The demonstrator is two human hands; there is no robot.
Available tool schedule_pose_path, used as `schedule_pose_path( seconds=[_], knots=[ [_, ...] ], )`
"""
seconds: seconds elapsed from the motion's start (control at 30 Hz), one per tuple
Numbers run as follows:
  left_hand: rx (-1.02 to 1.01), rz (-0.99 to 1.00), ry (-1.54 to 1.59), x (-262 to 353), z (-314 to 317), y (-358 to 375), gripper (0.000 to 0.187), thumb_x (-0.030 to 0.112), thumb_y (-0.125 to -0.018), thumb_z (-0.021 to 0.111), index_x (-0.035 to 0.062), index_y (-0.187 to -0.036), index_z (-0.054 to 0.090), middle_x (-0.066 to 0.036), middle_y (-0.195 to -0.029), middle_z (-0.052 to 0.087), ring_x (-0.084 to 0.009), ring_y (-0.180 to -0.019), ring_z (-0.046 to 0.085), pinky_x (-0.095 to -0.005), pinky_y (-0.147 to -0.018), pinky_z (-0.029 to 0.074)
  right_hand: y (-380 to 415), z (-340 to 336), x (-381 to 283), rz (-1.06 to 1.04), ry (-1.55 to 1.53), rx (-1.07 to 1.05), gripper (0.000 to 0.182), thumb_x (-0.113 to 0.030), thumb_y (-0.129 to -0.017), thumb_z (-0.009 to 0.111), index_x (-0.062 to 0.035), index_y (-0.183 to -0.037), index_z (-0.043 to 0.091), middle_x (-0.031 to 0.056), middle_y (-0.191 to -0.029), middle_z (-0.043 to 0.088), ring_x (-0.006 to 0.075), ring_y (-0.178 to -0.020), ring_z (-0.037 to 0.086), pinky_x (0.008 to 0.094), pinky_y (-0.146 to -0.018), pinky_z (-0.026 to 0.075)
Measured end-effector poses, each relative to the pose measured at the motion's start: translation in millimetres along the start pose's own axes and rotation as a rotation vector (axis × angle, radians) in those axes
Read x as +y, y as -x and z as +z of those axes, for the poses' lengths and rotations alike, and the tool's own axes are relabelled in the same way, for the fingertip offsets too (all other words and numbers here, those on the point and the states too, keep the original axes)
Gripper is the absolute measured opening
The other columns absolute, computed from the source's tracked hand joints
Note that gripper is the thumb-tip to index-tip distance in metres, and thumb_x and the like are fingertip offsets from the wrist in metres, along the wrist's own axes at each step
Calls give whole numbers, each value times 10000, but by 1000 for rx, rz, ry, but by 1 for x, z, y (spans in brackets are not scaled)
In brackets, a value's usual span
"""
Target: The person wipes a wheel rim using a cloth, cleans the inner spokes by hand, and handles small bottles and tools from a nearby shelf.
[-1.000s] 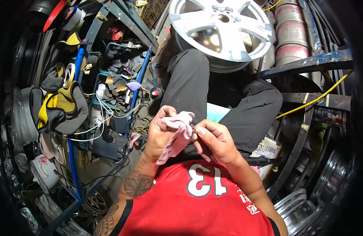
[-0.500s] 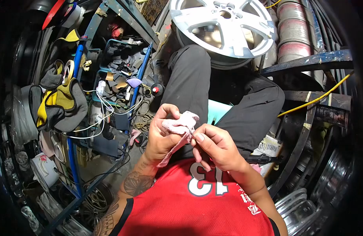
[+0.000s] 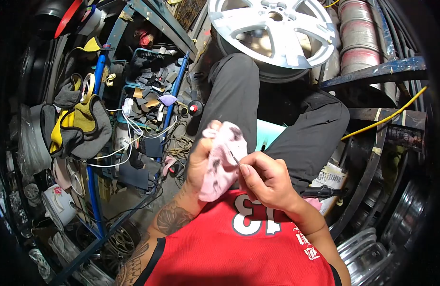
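My left hand is closed around a pink cloth, which now lies spread over the palm and shows dark smudges. Against the cloth's right edge, my right hand pinches between thumb and forefinger. A small, thin dark piece sticks out from that pinch towards the cloth; its kind is too small to make out. Both hands are above my lap, in front of the red jersey. Beyond my knees lies a silver alloy wheel, touched by neither hand.
On the left, baskets of sanding scraps, a blue-framed rack, a grey-and-yellow pad and white cables crowd the floor. On the right stand a metal frame, a yellow hose and more rims.
The bunched pink cloth has been opened out over my left hand, showing its smudged side. My right hand stays pinched beside it. The view has shifted slightly.
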State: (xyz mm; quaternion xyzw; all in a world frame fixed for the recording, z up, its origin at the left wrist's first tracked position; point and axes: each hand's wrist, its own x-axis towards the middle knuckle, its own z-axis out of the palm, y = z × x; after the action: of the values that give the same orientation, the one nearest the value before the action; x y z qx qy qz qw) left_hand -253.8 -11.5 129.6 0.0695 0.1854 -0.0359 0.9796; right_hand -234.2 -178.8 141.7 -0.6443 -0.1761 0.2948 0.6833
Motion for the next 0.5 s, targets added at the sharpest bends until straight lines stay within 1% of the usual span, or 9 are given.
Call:
schedule_pose_path(
  seconds=[0.03, 0.13, 0.17, 0.27, 0.3, 0.4, 0.5],
  knots=[
    [-1, 0, -2, 2, -1, 1, 269, 7, -937, 515, 125, -1173, 457, -120, -1099, 631, -208, -882, 678, -279, -756, 557, 1, -2, -1, -2, 0, 0, 176, -139, -1076, 523, 5, -1021, 609, 24, -674, 649, 73, -517, 588, 236, -466, 437],
    [12, 118, -448, 14, -7, 3, 272, 8, -929, 552, 77, -1190, 517, -112, -1091, 652, -195, -850, 672, -276, -762, 554, 7, -6, -5, 195, -389, -51, 217, -189, -1103, 473, -8, -1040, 574, 57, -697, 646, 84, -491, 558, 222, -460, 429],
    [12, 114, -447, 13, -8, 5, 272, 8, -929, 552, 77, -1190, 517, -112, -1091, 652, -195, -850, 672, -276, -762, 554, 7, -7, -4, 196, -389, -47, 217, -189, -1103, 473, -8, -1040, 574, 57, -697, 646, 84, -491, 558, 222, -460, 429],
    [-63, 152, -842, 8, -9, 13, 222, -17, -943, 609, 16, -1162, 598, -115, -1064, 678, -175, -851, 670, -279, -770, 557, 7, -10, -4, 219, -668, -47, 263, -250, -1125, 416, -23, -1061, 532, 90, -724, 636, 91, -467, 522, 214, -457, 428],
    [-67, 147, -842, 6, -8, 13, 222, -17, -943, 609, 16, -1162, 598, -115, -1064, 678, -175, -851, 670, -279, -770, 557, 8, -11, -4, 218, -668, -40, 263, -250, -1125, 416, -23, -1061, 532, 90, -724, 636, 91, -467, 522, 214, -457, 428],
    [-127, 185, -766, -7, -2, 11, 137, -23, -956, 663, -28, -1093, 657, -114, -1020, 690, -148, -872, 670, -282, -778, 559, 9, -11, -3, 212, -689, -36, 292, -287, -1131, 391, -27, -1076, 512, 106, -739, 630, 95, -460, 509, 222, -458, 443],
    [-193, 167, -708, -9, 2, 7, 113, -13, -967, 670, -27, -1078, 661, -109, -1021, 690, -142, -867, 674, -277, -771, 559, 11, -11, -3, 182, -673, -18, 286, -277, -1130, 398, -26, -1069, 521, 95, -736, 631, 92, -463, 513, 221, -456, 433]
  ],
)
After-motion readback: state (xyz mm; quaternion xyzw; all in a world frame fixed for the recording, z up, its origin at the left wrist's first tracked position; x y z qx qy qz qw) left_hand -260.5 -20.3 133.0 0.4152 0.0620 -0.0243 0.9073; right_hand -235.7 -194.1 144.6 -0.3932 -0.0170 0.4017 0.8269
